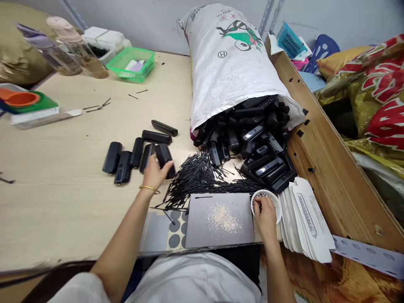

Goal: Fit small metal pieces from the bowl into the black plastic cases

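Note:
My left hand [153,173], with a yellow bangle on its wrist, has thumb and fingers closed around a black plastic case [163,156] on the table. Beside it sit several more black cases [112,158] in a loose group. The fingertips of my right hand [265,213] dip into a white bowl [278,210] of small shiny metal pieces [260,197]. Those fingers are pinched together, and what they hold is hidden. Between my hands lies a grey metal plate [197,219] with pale crumbs [222,218] on it. Thin black sticks [195,176] are heaped behind the plate.
A white woven sack [230,71] lies open, spilling black cases [268,164]. White folded cardboard boxes [304,219] stack at the right by a wooden board [334,160]. Round grey stickers [174,240] lie left of the plate. A green basket [132,64] and bottles [83,54] stand far left.

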`<action>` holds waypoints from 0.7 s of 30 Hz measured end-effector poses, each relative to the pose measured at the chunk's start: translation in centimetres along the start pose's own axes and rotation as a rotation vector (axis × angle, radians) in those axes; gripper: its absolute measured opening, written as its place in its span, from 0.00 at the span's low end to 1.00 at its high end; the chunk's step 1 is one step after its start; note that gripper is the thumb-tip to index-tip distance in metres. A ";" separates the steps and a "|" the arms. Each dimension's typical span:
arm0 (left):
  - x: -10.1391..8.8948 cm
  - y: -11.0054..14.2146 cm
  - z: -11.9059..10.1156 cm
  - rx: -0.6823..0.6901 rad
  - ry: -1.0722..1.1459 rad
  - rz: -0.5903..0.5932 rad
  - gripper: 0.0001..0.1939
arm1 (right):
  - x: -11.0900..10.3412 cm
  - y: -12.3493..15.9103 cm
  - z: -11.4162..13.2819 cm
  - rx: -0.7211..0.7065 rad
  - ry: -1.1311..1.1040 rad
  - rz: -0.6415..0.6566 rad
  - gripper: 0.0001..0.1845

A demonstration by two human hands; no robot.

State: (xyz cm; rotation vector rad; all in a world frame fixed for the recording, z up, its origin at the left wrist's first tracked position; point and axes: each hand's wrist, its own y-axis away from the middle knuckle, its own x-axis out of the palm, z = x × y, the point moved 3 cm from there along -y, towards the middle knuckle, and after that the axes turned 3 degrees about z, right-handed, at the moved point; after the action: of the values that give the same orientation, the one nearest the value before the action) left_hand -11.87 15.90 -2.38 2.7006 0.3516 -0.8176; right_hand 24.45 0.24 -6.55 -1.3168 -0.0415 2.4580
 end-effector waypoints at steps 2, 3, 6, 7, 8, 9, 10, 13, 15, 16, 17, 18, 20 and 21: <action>-1.4 -1.4 -0.6 0.072 -0.293 -0.152 0.37 | 0.2 0.1 -0.1 -0.011 0.002 0.005 0.12; -1.0 -1.5 -1.4 0.149 -0.392 -0.190 0.36 | 0.2 0.2 0.0 -0.018 -0.008 0.004 0.12; 4.8 -0.3 -4.6 0.344 -0.520 -0.024 0.23 | -0.1 0.2 0.5 -0.032 -0.040 -0.012 0.12; 7.5 0.2 -5.7 0.357 -0.548 0.127 0.21 | -0.2 0.1 0.7 -0.031 -0.052 -0.020 0.13; 10.0 0.6 -6.6 0.340 -0.590 0.214 0.22 | -0.4 0.1 0.9 -0.024 -0.071 -0.028 0.13; 12.0 0.9 -7.4 0.295 -0.621 0.232 0.25 | -0.6 0.1 1.1 -0.009 -0.099 -0.034 0.13; 13.6 1.0 -8.1 0.255 -0.634 0.239 0.28 | -0.9 0.1 1.2 0.014 -0.139 -0.038 0.13; 15.2 1.0 -8.7 0.156 -0.602 0.199 0.31 | -1.5 0.5 1.3 0.140 -0.321 -0.039 0.12; 14.5 0.9 -8.3 0.153 -0.537 0.178 0.27 | -1.9 0.7 1.1 0.245 -0.477 -0.045 0.12; 13.8 1.0 -8.1 0.176 -0.493 0.163 0.25 | -2.1 0.9 1.0 0.291 -0.561 -0.050 0.12; 13.0 1.2 -7.8 0.214 -0.437 0.146 0.23 | -2.2 1.0 1.0 0.329 -0.642 -0.054 0.12; 12.1 1.5 -7.6 0.267 -0.368 0.128 0.22 | -2.2 1.0 1.0 0.357 -0.716 -0.056 0.12; 10.4 2.6 -7.3 0.387 -0.197 0.095 0.19 | -2.1 1.0 1.4 0.391 -0.830 -0.062 0.12; 9.6 3.4 -7.2 0.436 -0.093 0.091 0.18 | -1.9 1.0 1.7 0.398 -0.870 -0.064 0.12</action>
State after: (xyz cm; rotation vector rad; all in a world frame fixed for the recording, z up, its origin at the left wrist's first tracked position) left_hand 0.53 16.65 -1.45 3.0289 0.0268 -1.0961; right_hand 23.70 -1.09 -4.26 -0.0413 0.1768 2.5985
